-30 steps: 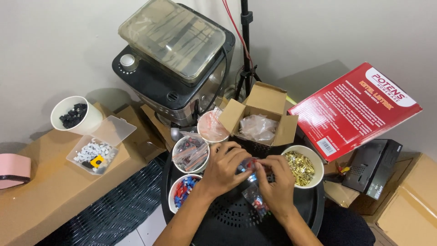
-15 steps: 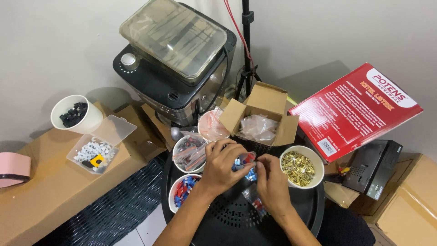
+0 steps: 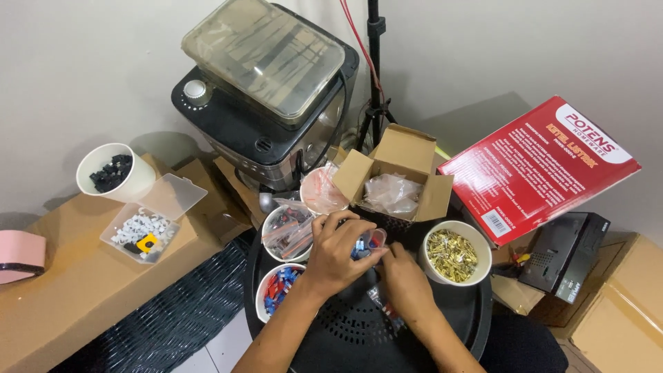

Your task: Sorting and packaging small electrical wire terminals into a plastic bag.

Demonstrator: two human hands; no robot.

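Both hands meet over the round black surface (image 3: 359, 338): the left hand (image 3: 338, 252) holds a small clear plastic bag of blue parts (image 3: 367, 244), and the right hand (image 3: 404, 276) has its fingers pinched at the bag, beside the white cup of brass terminals (image 3: 452, 254). It seems a filling step; steady grip needed.

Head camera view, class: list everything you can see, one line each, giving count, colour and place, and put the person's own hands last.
Appliance: one, black and silver, clear lid, back centre.
Open cardboard box: one, brown, plastic bags inside, behind the hands.
Red box: one, tilted, right.
Cup of brass terminals: one, white, right of the hands.
Cup of red and blue connectors: one, white, front left.
Cup of small bags: one, white, left of the hands.
Cup of black parts: one, white, far left.
Clear tray of white clips: one, left carton.
Black tray: one, round, underneath.
Left hand: on a small clear bag.
Right hand: at that bag.
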